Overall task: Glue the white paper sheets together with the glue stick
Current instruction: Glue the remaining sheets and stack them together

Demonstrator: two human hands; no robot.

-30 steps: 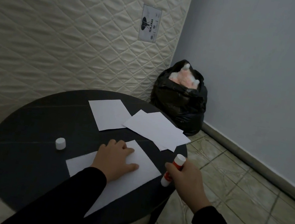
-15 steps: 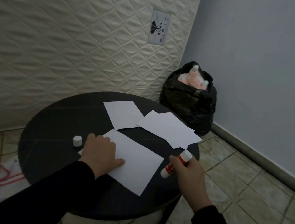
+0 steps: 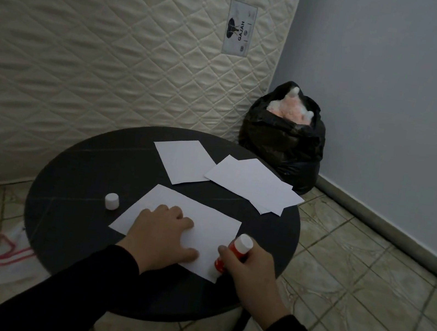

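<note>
a mattress (image 3: 99,58) label (image 3: 239,28) reads "gajah". on the table (image 3: 64,214), the left hand (image 3: 162,234) presses flat on a sheet (image 3: 210,222); the right hand (image 3: 248,271) grips the glue stick (image 3: 234,252).

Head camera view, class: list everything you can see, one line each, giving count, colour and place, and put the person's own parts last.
Table: one, black, round, centre.
Paper sheet: one, white, near edge, under the left hand.
Single sheet: one, white, far side.
Overlapping sheets: several, exact count unclear, white, far right of the table.
Cap: one, white, left of the near sheet.
Glue stick: one, red and white, tilted at the near sheet's right edge.
Mattress: one, cream, quilted, upright behind.
Bag: one, black, floor corner.
Left hand: flat on the near sheet.
Right hand: grips the glue stick.
</note>
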